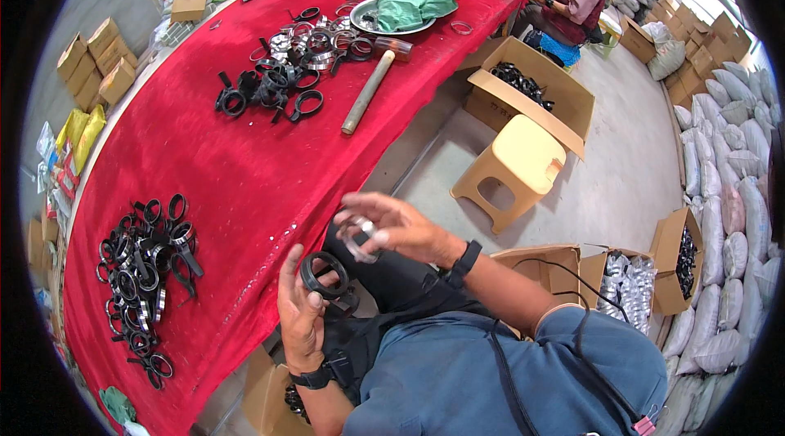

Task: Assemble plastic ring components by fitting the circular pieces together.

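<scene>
My left hand grips a black ring with a dark piece hanging below it, close to the table's front edge. Just above and to the right, my right hand has its fingers around a shiny silver metal ring; that hand is slightly blurred. The two rings are near each other, and I cannot tell if they touch. On the red-covered table, a pile of black ring clamps with silver bands lies to the left. Farther back is a mixed heap of black clamps and silver rings.
A wooden rod and a metal tray with a green cloth lie on the table. A yellow stool and a carton of black parts stand to the right. A co-worker sits at the far end.
</scene>
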A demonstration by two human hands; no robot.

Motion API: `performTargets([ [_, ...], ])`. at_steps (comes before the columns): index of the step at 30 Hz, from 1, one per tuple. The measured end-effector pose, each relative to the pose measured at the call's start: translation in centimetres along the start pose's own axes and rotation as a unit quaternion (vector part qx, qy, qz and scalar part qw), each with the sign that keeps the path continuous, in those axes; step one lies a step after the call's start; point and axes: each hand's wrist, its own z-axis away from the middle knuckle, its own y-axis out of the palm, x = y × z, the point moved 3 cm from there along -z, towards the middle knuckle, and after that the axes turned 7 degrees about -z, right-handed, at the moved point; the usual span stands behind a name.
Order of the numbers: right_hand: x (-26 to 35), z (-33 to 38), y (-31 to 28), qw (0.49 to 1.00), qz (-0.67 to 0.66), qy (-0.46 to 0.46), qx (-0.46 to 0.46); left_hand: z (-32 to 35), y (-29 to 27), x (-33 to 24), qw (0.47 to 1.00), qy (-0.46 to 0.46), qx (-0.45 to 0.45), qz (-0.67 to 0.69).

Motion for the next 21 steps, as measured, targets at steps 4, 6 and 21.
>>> performTargets([
  [4,-1.3,-0.5,2.7,0.992,0.122,-0.023,0.012,-0.2,1.3,-1.4,0.999,0.021,-0.035,0.009],
  [6,-1.1,-0.7,3.6,0.993,0.113,-0.016,0.015,0.1,0.3,-1.2,0.999,0.018,-0.044,-0.005],
  [21,0.1,-0.7,5.5,0.997,0.048,-0.049,0.021,0.8,1.2,-4.2,0.997,0.069,0.012,-0.034],
])
